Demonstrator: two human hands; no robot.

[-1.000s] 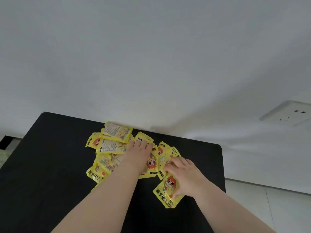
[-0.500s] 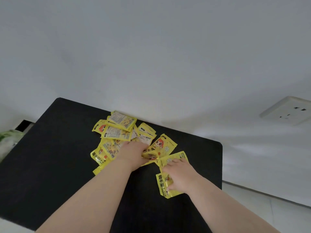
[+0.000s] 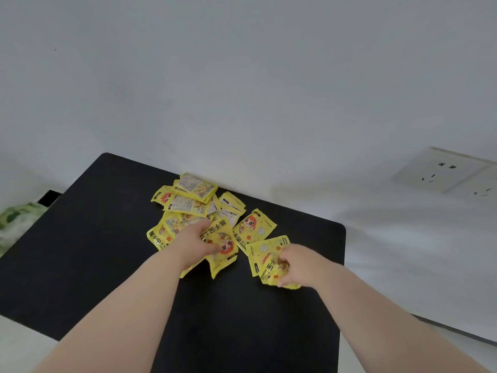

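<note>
Several yellow hand-warmer packets with a cartoon figure lie in a loose pile near the far edge of a black table. My left hand grips one packet at the front of the pile, raised and tilted. My right hand curls round another packet at the right, crumpling it. Two more packets, one and another, lie flat between the hands.
A white wall stands right behind the table, with a socket plate at the right. The table's right edge runs close to my right hand. A green patterned cloth lies off the table's left side.
Both hands have gone from resting flat on the packets to curling round one each. The left packet has come up off the pile. Packets on the right have spread out.
</note>
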